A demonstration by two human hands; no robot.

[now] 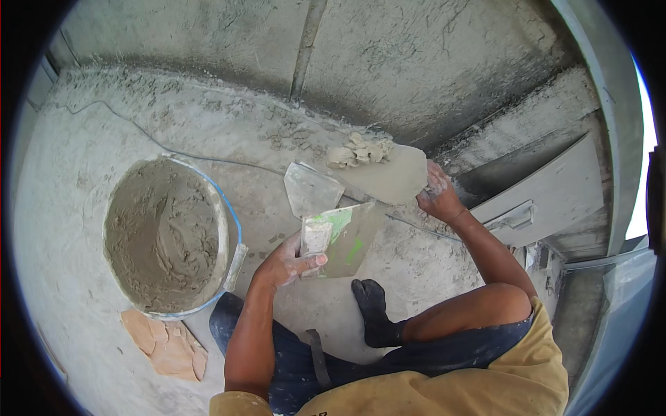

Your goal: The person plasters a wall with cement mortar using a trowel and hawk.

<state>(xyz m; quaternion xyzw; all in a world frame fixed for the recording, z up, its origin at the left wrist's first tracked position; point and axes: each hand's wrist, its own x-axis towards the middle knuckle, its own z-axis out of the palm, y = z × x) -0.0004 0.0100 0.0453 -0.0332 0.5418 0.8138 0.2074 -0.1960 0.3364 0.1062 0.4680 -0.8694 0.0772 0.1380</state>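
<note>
Hidden: the underside of the flat grey board point(397, 177) and the fingertips of your right hand point(442, 194); most fingers of your left hand point(284, 262), behind the white block point(316, 239). Part-covered: the cable point(208, 158), interrupted by board and plate. Right hand: curled closed on the board's right edge; lumpy mortar point(361, 150) heaped at its far left. Left hand: gripping the block on the green-marked plate point(354, 244), near and left of the board. Left: bucket point(223, 239) holding grey mix point(163, 243); crumpled brown paper point(166, 344), near side.
</note>
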